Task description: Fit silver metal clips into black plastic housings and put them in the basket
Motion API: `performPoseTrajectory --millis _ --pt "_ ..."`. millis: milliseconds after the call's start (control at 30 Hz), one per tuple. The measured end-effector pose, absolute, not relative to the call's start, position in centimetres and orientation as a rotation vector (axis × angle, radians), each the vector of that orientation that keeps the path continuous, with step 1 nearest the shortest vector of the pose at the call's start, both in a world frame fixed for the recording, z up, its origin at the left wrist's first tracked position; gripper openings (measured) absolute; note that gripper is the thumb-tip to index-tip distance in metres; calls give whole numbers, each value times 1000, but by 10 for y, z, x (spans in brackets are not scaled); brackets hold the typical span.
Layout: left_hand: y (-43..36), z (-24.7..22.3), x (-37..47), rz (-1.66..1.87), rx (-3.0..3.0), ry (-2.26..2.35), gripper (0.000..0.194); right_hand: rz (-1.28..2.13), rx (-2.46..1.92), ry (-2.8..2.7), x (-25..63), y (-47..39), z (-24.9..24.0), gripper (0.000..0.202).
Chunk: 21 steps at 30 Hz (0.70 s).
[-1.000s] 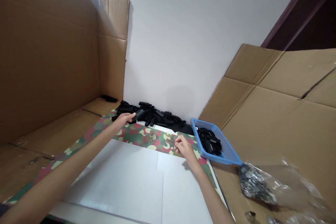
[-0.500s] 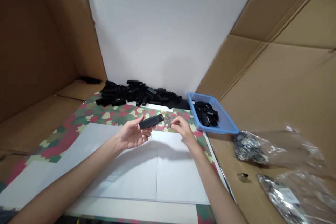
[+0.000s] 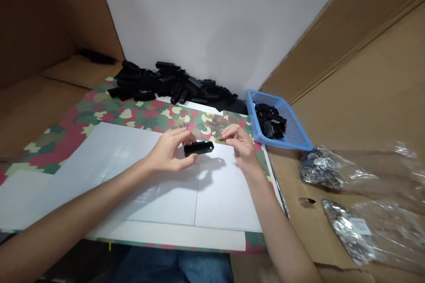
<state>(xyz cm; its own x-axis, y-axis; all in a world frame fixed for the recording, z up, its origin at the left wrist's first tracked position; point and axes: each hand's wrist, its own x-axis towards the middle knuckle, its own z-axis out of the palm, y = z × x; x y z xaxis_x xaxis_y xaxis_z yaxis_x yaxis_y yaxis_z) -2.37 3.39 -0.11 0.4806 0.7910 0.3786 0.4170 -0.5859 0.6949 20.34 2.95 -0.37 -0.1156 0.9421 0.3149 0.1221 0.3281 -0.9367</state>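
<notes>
My left hand (image 3: 175, 149) grips a black plastic casing (image 3: 199, 147) between thumb and fingers, its hollow side and a small hole at the right end showing. To its right, my right hand (image 3: 239, 142) pinches a small metal piece (image 3: 222, 140), too small to name exactly. Just beyond the right fingertips lies a pile of tiny metal parts (image 3: 215, 126). A smaller cluster of metal bits (image 3: 184, 124) is behind the left hand. Both hands hover above white sheets (image 3: 159, 199), apart from each other.
Many black casings (image 3: 172, 80) are heaped along the white wall. A blue basket (image 3: 297, 135) at right holds more black parts. Plastic bags of metal pieces (image 3: 318, 170) lie on cardboard at far right. Camouflage-patterned cloth (image 3: 79, 119) covers the table.
My left hand has turned over, so the casing now shows its hollow side. My right hand has closed on a small metal piece by the pile. The view has tilted downward.
</notes>
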Motion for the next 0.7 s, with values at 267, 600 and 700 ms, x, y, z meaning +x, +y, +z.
performPoseTrajectory --millis 267,600,700 --pt "31 -7 -25 979 2363 869 16 1306 -878 -1664 210 33 -7 13" --pt "30 -6 -25 981 2401 865 20 1377 -864 -1778 214 34 -7 11" --pt "30 -5 -25 969 2406 865 21 1369 -886 -1809 214 33 -6 12"
